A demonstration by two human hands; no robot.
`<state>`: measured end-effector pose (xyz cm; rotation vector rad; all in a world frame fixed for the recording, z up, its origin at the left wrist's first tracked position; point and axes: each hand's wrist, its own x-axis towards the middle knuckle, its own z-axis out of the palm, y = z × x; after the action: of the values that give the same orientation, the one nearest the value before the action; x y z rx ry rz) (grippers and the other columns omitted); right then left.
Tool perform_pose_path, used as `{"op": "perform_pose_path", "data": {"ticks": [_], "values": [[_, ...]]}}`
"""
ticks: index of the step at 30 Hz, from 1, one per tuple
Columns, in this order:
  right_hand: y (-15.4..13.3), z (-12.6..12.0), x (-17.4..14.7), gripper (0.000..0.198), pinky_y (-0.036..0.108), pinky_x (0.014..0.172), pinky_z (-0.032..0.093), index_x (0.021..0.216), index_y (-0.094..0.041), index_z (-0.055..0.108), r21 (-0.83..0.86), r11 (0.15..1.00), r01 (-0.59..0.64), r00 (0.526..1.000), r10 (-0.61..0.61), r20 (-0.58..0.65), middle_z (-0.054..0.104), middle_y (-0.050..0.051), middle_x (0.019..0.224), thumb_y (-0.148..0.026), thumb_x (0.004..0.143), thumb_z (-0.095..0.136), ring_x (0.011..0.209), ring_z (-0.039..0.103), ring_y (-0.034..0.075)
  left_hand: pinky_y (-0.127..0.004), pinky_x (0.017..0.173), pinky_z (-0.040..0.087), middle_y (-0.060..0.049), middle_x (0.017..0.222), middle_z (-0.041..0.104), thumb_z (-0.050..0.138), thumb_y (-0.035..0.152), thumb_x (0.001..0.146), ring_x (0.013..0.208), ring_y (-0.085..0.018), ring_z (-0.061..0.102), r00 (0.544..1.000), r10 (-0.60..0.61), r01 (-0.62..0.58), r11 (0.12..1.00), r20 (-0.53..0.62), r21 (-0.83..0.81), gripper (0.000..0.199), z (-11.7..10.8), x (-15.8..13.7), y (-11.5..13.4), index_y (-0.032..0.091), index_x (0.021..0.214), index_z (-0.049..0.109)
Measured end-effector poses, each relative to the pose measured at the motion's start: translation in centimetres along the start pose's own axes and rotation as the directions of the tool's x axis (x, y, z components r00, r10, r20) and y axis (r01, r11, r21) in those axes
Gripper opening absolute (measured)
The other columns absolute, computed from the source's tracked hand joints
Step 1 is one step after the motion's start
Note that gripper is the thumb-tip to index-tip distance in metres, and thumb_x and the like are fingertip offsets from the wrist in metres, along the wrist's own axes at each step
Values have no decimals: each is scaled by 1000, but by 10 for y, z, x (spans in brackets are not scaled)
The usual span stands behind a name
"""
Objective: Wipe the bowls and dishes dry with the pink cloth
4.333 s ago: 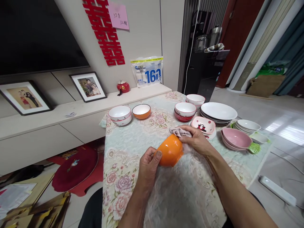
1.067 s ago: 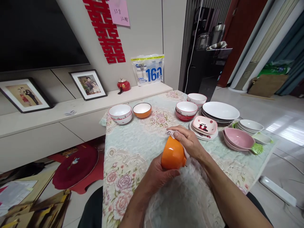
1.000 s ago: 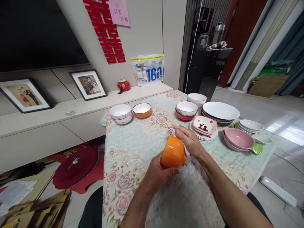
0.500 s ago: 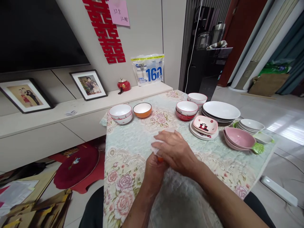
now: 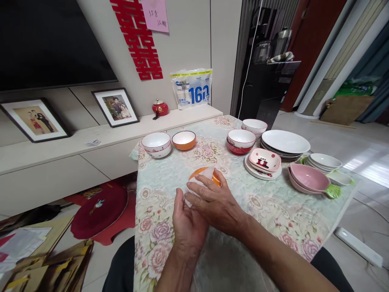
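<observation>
An orange bowl (image 5: 198, 173) is held low over the front of the table, mostly hidden by my hands. Its orange surface shows at the far edge and beside my right fingers. My left hand (image 5: 189, 225) cups it from below and the near side, thumb raised and apart. Over the top lies my right hand (image 5: 219, 205), fingers bent around a thin white wipe (image 5: 208, 172) pressed against the bowl. Beyond the hands stand another orange bowl (image 5: 184, 140) with a white inside and two stacked white bowls (image 5: 156, 144) with red rims.
At right stand red-rimmed bowls (image 5: 241, 140), a stack of large plates (image 5: 285, 141), a square dish (image 5: 265, 159) on small plates, pink dishes (image 5: 310, 177) and small white bowls (image 5: 325, 160). A flowered cloth (image 5: 161, 235) covers the table. Behind is a ledge (image 5: 121, 132) with frames.
My left hand has opened its grip, thumb lifting away. The right hand has shifted slightly down and left over the bowl. More of the orange bowl and the wipe now shows.
</observation>
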<state>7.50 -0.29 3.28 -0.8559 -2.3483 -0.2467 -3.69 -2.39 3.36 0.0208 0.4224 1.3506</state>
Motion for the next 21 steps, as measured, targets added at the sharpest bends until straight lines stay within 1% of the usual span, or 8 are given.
{"op": "perform_pose_path", "data": {"ticks": [4, 7, 10, 14, 16, 18, 19, 21], "values": [[8, 7, -6, 25, 63, 120, 7, 123, -32, 62, 5, 1000, 22, 999, -22, -31, 63, -2, 138, -26, 101, 53, 141, 40, 27, -35, 101, 50, -15, 104, 78, 33, 38, 104, 96, -21, 74, 995, 23, -32, 996, -102, -80, 50, -5, 7, 5, 10, 139, 56], [14, 8, -9, 28, 62, 118, 17, 126, -34, 62, 20, 999, -32, 995, 34, -96, 59, 2, 142, -28, 99, 56, 141, 38, 30, -32, 96, 52, -15, 111, 76, 29, 33, 105, 98, -20, 74, 991, 52, -64, 993, -123, -96, 52, -9, 13, 5, 12, 151, 41], [18, 5, -9, 32, 58, 114, 31, 130, -28, 61, 140, 984, -114, 973, 139, -184, 53, 10, 146, -26, 100, 51, 141, 38, 31, -40, 103, 49, -20, 126, 70, 25, 32, 106, 111, -25, 70, 991, 99, -105, 992, -91, -68, 55, -10, 14, 3, 10, 156, 30], [30, 1, -8, 40, 50, 114, 39, 140, -21, 53, 408, 879, -248, 911, 355, -212, 51, 15, 146, -27, 103, 41, 138, 45, 26, -49, 110, 43, -19, 130, 68, 30, 31, 105, 122, -29, 64, 991, 94, -97, 995, -91, -33, 53, -5, 11, 0, 14, 154, 35], [37, -1, -7, 39, 47, 113, 41, 138, -22, 55, 519, 788, -332, 855, 484, -189, 57, 14, 140, -27, 104, 38, 133, 50, 23, -47, 110, 44, -17, 129, 69, 32, 30, 104, 121, -27, 65, 990, 92, -93, 996, -105, -10, 51, -3, 9, -1, 15, 152, 39], [41, -2, -7, 35, 45, 109, 45, 132, -23, 61, 573, 723, -385, 810, 563, -166, 62, 12, 132, -28, 103, 43, 127, 56, 23, -45, 110, 44, -16, 129, 70, 33, 30, 104, 121, -26, 65, 989, 96, -94, 995, -110, 23, 49, 0, 9, -2, 16, 150, 43], [41, -4, -7, 32, 45, 107, 46, 128, -24, 65, 566, 720, -401, 794, 581, -176, 63, 12, 128, -28, 101, 48, 123, 58, 23, -44, 110, 44, -16, 128, 70, 35, 30, 104, 121, -26, 65, 989, 103, -99, 994, -109, 37, 49, 1, 9, -2, 16, 150, 44], [36, -8, -6, 25, 46, 100, 49, 116, -24, 71, 488, 773, -405, 789, 565, -240, 64, 11, 119, -27, 96, 57, 114, 59, 25, -42, 109, 45, -15, 129, 70, 38, 29, 103, 121, -25, 65, 987, 129, -124, 991, -93, 53, 48, 2, 9, -3, 15, 148, 46]]}}
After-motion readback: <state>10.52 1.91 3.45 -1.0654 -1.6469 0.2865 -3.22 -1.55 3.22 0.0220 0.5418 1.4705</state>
